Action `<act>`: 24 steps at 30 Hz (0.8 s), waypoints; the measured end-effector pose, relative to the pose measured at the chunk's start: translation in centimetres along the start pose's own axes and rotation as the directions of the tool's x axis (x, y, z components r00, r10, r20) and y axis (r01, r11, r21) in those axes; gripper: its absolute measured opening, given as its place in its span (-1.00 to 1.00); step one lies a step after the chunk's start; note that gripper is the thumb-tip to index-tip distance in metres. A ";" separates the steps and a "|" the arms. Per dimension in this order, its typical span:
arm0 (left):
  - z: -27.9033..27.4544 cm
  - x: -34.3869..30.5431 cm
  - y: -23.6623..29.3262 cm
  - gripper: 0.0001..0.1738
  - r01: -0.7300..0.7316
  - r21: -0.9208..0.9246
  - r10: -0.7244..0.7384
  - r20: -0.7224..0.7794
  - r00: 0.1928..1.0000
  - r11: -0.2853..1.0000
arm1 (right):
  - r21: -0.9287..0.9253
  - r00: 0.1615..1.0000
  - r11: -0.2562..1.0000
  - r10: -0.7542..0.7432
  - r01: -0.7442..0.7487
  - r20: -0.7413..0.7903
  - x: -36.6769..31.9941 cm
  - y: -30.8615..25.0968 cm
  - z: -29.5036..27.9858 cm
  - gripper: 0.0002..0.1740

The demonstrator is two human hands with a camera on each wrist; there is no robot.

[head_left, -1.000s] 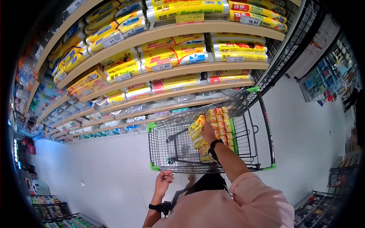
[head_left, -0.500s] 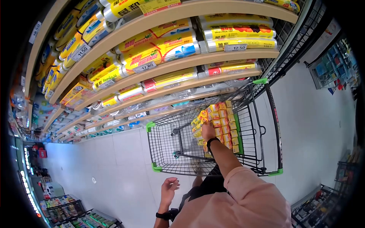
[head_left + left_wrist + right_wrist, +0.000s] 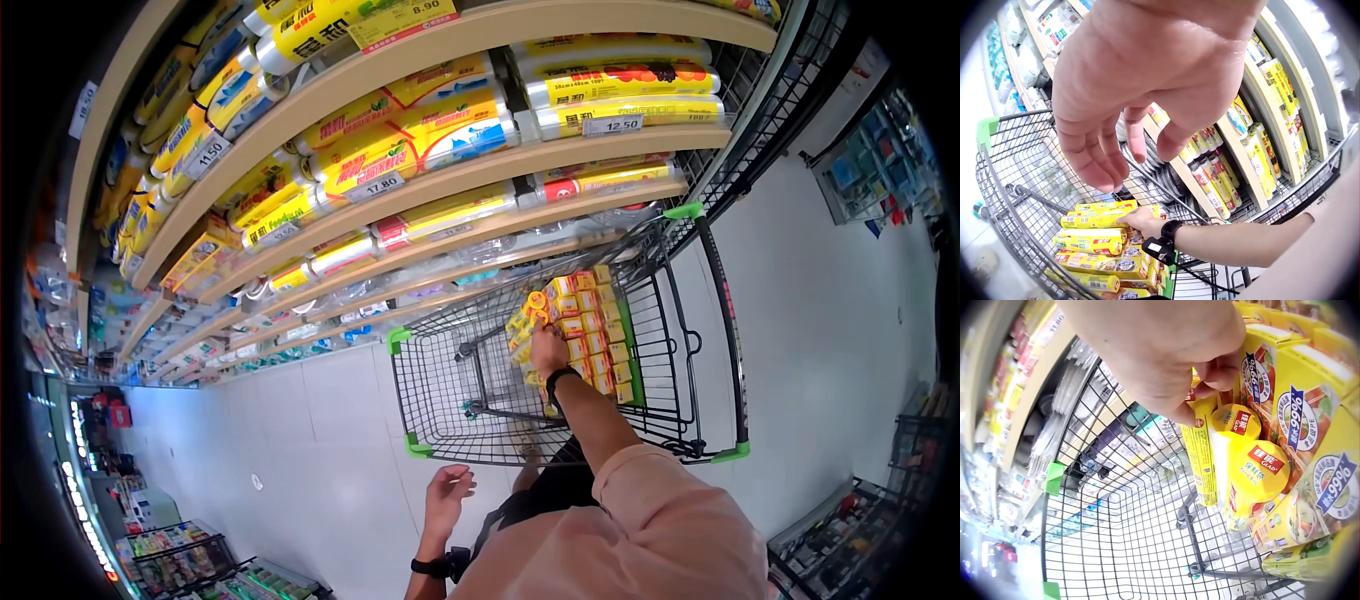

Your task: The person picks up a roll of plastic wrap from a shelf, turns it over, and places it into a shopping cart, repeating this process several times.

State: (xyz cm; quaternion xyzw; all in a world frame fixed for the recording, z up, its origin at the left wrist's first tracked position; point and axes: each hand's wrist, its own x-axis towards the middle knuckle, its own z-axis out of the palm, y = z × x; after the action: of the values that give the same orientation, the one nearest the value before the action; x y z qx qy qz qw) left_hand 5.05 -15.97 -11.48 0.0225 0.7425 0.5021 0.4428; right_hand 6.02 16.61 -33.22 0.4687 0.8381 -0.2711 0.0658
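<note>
My right hand (image 3: 548, 350) is down in the shopping cart (image 3: 416, 447), at the top of a stack of yellow packages. In the right wrist view its thumb and curled fingers pinch the upper end of a slim yellow box (image 3: 1202, 465) with a red logo. Right beside that box stand round-ended Glad food bag rolls (image 3: 1263, 465). Larger yellow boxes (image 3: 1300, 415), printed with 99.9% badges, line up behind them. My left hand (image 3: 448, 495) hangs in front of the cart, fingers loosely bent and holding nothing; the left wrist view shows it from close up.
Shelves (image 3: 560, 150) packed with yellow bag and film rolls run along the cart's far side. The front part of the cart basket shows bare wire mesh (image 3: 1141, 544). Low display racks (image 3: 180, 555) stand behind on the left, more on the right. White tiled floor (image 3: 300, 430) surrounds the cart.
The head view has shifted, bringing the shelf rolls closer. My left hand has dropped slightly away from the cart's corner. My right hand stays at the package stack.
</note>
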 end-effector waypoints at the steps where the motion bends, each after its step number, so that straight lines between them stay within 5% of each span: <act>1: -0.2 0.1 0.0 -0.79 0.000 0.004 0.000 0.001 1.000 1.000 | 0.011 0.999 0.999 0.030 -0.030 -0.024 -0.4 -0.3 -0.4 -0.39; 10: -2.6 0.8 -1.6 -0.71 0.008 0.006 -0.008 -0.013 1.000 1.000 | -0.001 0.960 0.976 0.212 -0.216 -0.183 2.2 1.1 7.0 -0.59; 14: -3.7 0.6 -1.5 -0.86 -0.049 -0.002 0.049 0.017 0.999 0.999 | -0.083 0.989 0.985 0.151 -0.151 -0.007 0.1 -0.8 3.6 -0.58; 17: -4.4 0.4 -2.0 -0.86 -0.141 0.000 0.141 0.053 0.989 0.990 | -0.036 0.993 0.993 0.113 -0.115 -0.036 -0.3 -0.9 3.9 -0.54; 19: -4.9 0.9 -2.7 -0.83 -0.148 -0.005 0.148 0.051 0.988 0.989 | 0.226 0.959 0.952 0.242 -0.206 -0.147 1.3 0.3 7.8 -0.56; 21: -5.2 1.3 -2.5 -0.83 -0.147 -0.011 0.147 0.067 0.987 0.989 | 0.315 0.929 0.889 0.366 -0.331 -0.055 0.1 -1.0 4.3 -0.56; 24: -5.4 0.7 -1.7 -0.82 -0.155 -0.009 0.155 0.079 0.985 0.988 | 0.271 0.938 0.899 0.342 -0.345 0.060 -2.1 -2.1 -0.2 -0.57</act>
State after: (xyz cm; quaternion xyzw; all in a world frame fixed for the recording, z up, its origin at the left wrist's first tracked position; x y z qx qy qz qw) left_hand 1.71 -20.39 -12.66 0.0996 0.7197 0.5347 0.4316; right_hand 5.43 14.31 -31.43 0.6120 0.6959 -0.3722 0.0508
